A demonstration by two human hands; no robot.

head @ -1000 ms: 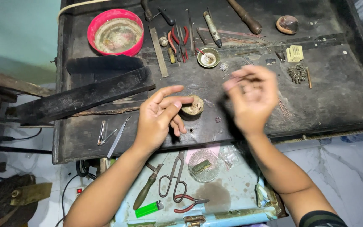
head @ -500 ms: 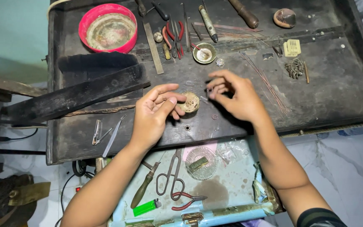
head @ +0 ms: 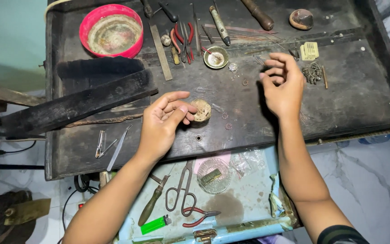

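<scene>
While fingers (head: 183, 110) touch one puck (head: 201, 110) (round).

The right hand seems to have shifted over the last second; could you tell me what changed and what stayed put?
The right hand came in beside the small round block half a second ago, then drew away to the right and up the bench, fingers curled; whether its grip holds anything is unclear. The left hand stayed with its fingertips against the block. The red bowl and tools did not move.
</scene>
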